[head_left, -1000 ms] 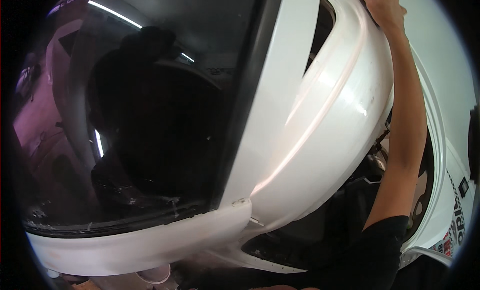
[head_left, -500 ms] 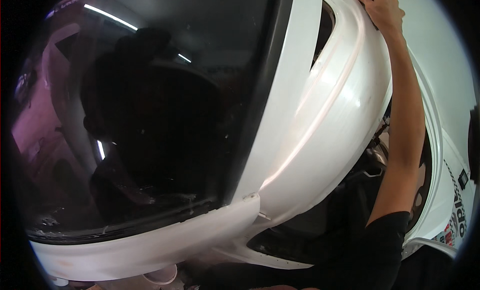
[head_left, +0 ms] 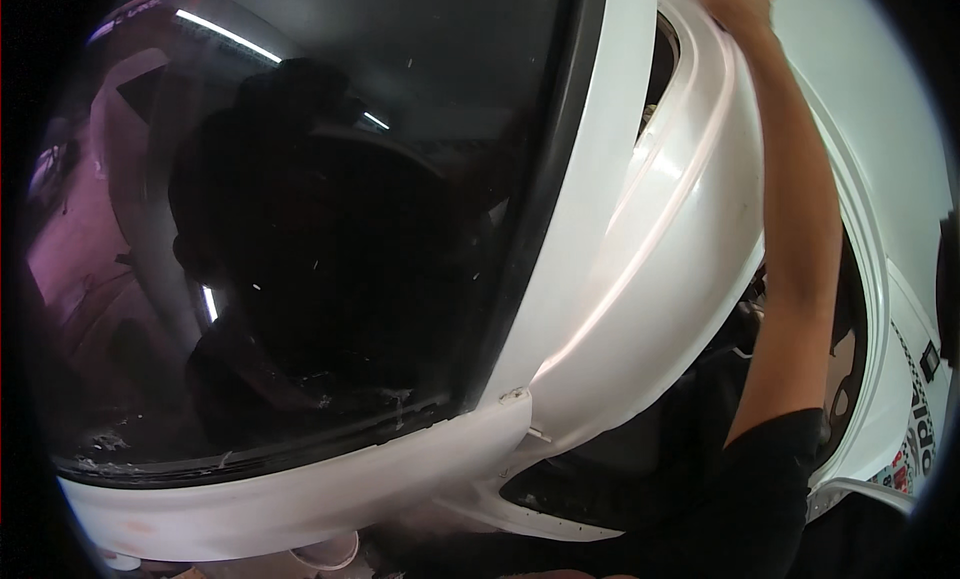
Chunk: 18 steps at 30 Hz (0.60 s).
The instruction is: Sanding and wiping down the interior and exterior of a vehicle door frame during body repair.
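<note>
Head view, as it reaches me at my remote station: a white curved body panel (head_left: 690, 269) occupies the centre right, marked by a raised ridge running obliquely along it. At its upper end lies the right hand (head_left: 738, 7), partly cut off by the frame's upper edge; I cannot tell whether its fingers are closed on anything. The bare right forearm (head_left: 800, 249) descends along the panel's right side to a black sleeve (head_left: 775, 464). I see no left hand, and so cannot tell its state. To the panel's left stands a large dark glass pane (head_left: 400, 229), reflecting a dark silhouette and bright light strips. A white lower strip (head_left: 300, 517) borders the pane below. Near the panel's top I note a narrow dark slot (head_left: 662, 64); beyond the forearm, a white frame (head_left: 872, 269) curves downward. A pale rounded object (head_left: 335, 552) appears at the lower edge.
</note>
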Tool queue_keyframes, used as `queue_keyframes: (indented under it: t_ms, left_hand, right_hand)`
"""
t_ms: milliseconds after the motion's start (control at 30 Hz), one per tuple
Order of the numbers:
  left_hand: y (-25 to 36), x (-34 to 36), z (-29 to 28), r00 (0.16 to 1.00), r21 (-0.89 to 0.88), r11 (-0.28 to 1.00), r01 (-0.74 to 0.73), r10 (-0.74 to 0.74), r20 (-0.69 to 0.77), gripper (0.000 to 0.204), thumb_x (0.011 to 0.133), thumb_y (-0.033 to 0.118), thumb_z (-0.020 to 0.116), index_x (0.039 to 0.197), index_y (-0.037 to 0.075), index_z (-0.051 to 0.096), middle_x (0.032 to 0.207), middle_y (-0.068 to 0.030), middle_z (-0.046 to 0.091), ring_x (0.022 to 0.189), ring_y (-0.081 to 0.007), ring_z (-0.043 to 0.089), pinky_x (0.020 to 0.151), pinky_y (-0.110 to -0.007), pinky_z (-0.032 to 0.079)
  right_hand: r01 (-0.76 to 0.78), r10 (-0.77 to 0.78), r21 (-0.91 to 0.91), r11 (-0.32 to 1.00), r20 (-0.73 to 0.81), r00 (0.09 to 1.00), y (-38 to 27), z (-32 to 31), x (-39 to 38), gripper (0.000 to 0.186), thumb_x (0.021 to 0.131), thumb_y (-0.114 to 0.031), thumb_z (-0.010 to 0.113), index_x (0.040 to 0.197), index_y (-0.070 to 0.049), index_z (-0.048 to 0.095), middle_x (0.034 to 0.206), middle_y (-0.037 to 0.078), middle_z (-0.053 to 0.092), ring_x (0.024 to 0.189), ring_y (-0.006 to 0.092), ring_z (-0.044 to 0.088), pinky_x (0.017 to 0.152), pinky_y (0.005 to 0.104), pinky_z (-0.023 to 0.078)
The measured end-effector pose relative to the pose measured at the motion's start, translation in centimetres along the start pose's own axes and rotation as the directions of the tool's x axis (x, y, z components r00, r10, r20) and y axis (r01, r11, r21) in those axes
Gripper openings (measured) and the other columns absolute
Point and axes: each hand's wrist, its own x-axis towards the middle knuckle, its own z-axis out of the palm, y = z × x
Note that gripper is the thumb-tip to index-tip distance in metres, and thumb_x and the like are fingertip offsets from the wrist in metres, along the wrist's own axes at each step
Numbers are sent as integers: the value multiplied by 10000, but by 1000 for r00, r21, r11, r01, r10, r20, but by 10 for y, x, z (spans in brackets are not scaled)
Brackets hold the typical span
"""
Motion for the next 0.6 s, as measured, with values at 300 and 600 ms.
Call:
queue_keyframes:
  t_ms: [300, 600]
  left_hand:
    - [-18, 9, 20, 990, -111, 986, -126, 132, 45, 345, 851, 307, 748, 1004, -1, 719, 759, -140, 726, 669, -257, 700, 646, -423, 539]
    - [-8, 13, 1, 997, -43, 999, -1, 5, 72, 363, 858, 194, 756, 1167, 7, 726, 991, -133, 767, 885, -291, 715, 801, -434, 567]
  right_hand:
    - [-16, 15, 22, 1000, 16, 1000, 31, -22, -26, 222, 864, -267, 713, 965, -71, 731, 992, 154, 742, 953, 387, 666, 885, 584, 479]
    - [120, -135, -148, 982, -94, 986, 9, 29, -3, 214, 901, -292, 689, 918, -83, 732, 1036, 181, 714, 1088, 401, 636, 919, 628, 474]
